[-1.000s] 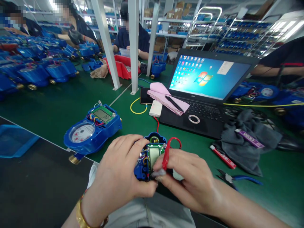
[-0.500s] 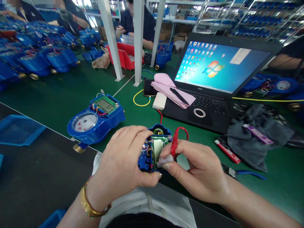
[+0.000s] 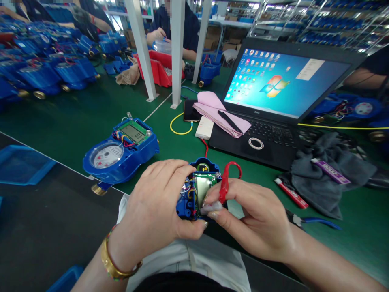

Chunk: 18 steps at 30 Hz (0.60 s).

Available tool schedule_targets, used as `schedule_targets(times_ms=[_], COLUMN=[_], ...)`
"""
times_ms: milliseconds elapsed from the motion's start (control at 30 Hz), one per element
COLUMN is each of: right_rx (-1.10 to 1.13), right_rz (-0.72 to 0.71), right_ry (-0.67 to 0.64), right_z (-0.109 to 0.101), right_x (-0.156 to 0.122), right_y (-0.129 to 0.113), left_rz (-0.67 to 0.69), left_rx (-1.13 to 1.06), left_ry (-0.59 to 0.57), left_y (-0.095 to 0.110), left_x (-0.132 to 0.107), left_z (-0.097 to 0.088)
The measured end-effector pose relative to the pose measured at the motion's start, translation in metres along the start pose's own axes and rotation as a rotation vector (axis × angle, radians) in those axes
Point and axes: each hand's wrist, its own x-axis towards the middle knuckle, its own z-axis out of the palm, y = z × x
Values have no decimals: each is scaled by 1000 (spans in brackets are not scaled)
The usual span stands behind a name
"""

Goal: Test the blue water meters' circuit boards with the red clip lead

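My left hand (image 3: pixel 154 211) is wrapped round a small blue meter housing (image 3: pixel 194 190) with an exposed circuit board, coloured wires and a small screen. My right hand (image 3: pixel 255 219) is closed beside it, pinching a red looped wire (image 3: pixel 226 180) and a bit of pale material (image 3: pixel 209 208) against the board's right edge. A gold bracelet (image 3: pixel 114 263) sits on my left wrist. Both hands hover above my lap at the front edge of the green table (image 3: pixel 75 121).
A full blue water meter (image 3: pixel 120 152) lies left of my hands. An open laptop (image 3: pixel 273 105) stands behind, with pink paper (image 3: pixel 219 113), a pen, a phone (image 3: pixel 191 111) and yellow cable. A grey cloth (image 3: pixel 328 174), red marker and pliers (image 3: pixel 310 221) lie right. Several blue meters and other people fill the back.
The view has tilted down and moved closer to the laptop. My hands keep the same grip, with my right fingers shifted slightly along the board's edge.
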Motion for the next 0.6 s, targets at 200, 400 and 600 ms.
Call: schedule_targets(times_ms=[200,400,600], right_rx=[19,-1,-38], right_rz=[-24,-31,-77], right_ry=[11,9,-41], right_z=[0,-1,0], right_x=[1,3,0], right_y=[0,-1,-2], left_rz=[5,8,8], left_rx=[8,10,6], left_ry=[15,9,10], left_y=[-1,-2,-1], left_x=[0,0,2], left_z=[1,1,1])
